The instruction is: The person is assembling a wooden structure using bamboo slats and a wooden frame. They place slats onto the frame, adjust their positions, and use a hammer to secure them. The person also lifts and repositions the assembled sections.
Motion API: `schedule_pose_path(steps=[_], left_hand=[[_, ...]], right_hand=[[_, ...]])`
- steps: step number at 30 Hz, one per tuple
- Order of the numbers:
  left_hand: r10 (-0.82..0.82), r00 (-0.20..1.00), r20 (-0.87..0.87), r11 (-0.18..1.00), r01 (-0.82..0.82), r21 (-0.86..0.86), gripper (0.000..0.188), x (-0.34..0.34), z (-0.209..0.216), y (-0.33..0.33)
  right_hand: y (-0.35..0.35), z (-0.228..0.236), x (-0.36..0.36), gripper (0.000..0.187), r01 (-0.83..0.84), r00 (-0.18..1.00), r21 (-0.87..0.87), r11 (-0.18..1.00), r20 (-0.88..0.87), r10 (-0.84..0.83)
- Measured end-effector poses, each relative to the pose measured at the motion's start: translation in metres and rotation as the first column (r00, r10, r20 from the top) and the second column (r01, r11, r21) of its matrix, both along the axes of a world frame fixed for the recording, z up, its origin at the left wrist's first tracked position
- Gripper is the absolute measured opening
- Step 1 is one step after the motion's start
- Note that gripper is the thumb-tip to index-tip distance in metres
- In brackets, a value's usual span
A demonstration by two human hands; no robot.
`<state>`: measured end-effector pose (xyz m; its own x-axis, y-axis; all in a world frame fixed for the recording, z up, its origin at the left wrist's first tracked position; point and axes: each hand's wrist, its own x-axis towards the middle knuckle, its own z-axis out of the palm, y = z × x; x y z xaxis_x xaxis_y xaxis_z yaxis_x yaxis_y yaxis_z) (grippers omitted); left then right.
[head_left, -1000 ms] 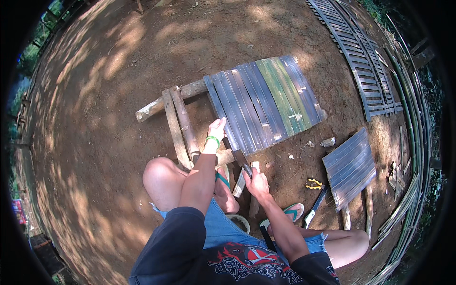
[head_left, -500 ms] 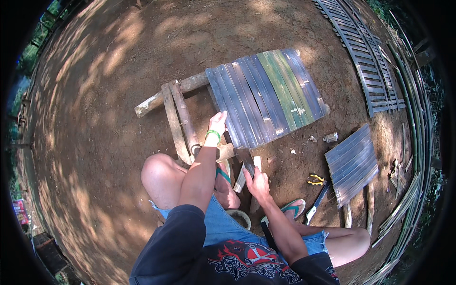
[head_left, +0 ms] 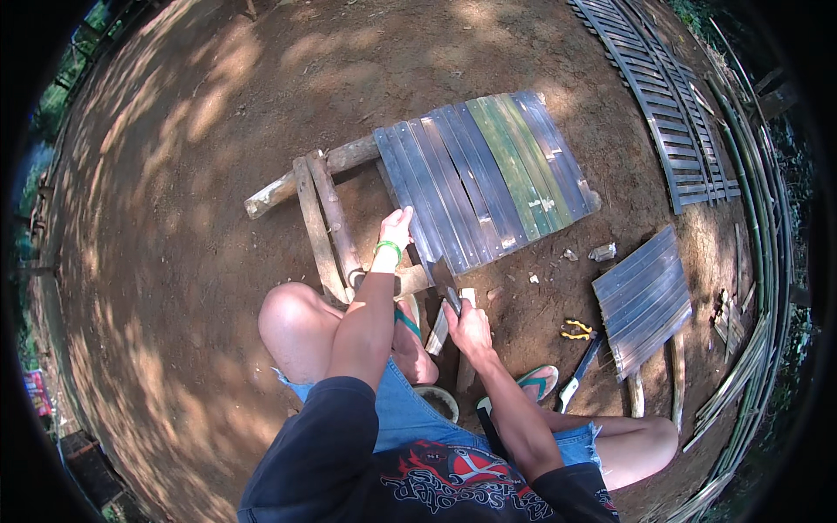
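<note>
A panel of dark bamboo slats [head_left: 484,179], with greenish strips toward its right, rests on a frame of rough wooden poles [head_left: 324,209]. Its near-left edge is gripped by my left hand [head_left: 395,230], which wears a green wristband; part of the fingers is hidden. My right hand [head_left: 472,329] is closed round the handle of a dark broad-bladed knife [head_left: 445,281]. The blade points up and away from me, at the panel's near corner; whether it touches the slats I cannot tell. Below it a short piece of split wood [head_left: 438,333] lies by my foot.
At the right are yellow-handled pliers [head_left: 576,329], a handsaw [head_left: 579,375] and a smaller slatted panel [head_left: 643,301] on sticks. Farther off lie a slatted rack [head_left: 667,113] and long bamboo poles [head_left: 767,227]. A round container [head_left: 438,402] stands between my legs.
The knife has turned slightly, its blade now looking narrower, and my right hand has shifted a little. My left hand keeps its hold on the panel's edge.
</note>
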<state>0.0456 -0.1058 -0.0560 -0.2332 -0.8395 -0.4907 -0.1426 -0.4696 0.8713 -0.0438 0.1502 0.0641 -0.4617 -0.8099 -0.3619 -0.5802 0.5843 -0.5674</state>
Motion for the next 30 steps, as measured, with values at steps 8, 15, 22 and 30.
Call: schedule_pose_path(steps=[8, 15, 22, 30], left_hand=[[-0.020, 1.000, 0.019, 1.000, 0.020, 0.015, 0.045, -0.011, 0.001, 0.010], [0.043, 0.972, 0.232, 0.980, 0.005, -0.201, 0.050, -0.005, -0.022, 0.013], [0.136, 0.963, 0.231, 0.963, -0.074, -0.260, 0.043, -0.011, -0.015, 0.021], [0.166, 0.954, 0.249, 0.965, -0.105, -0.240, 0.044, -0.015, 0.014, 0.027]], right_hand=[[0.006, 0.000, -0.008, 0.049, -0.058, 0.998, 0.041, 0.997, -0.008, 0.059], [-0.055, 0.029, -0.009, 0.055, 0.029, 0.993, -0.183, 0.983, 0.116, -0.008], [-0.198, 0.062, -0.035, 0.054, -0.091, 0.992, -0.223, 0.971, 0.062, 0.107], [-0.308, 0.023, -0.032, 0.044, -0.219, 0.974, -0.340, 0.914, -0.133, 0.184]])
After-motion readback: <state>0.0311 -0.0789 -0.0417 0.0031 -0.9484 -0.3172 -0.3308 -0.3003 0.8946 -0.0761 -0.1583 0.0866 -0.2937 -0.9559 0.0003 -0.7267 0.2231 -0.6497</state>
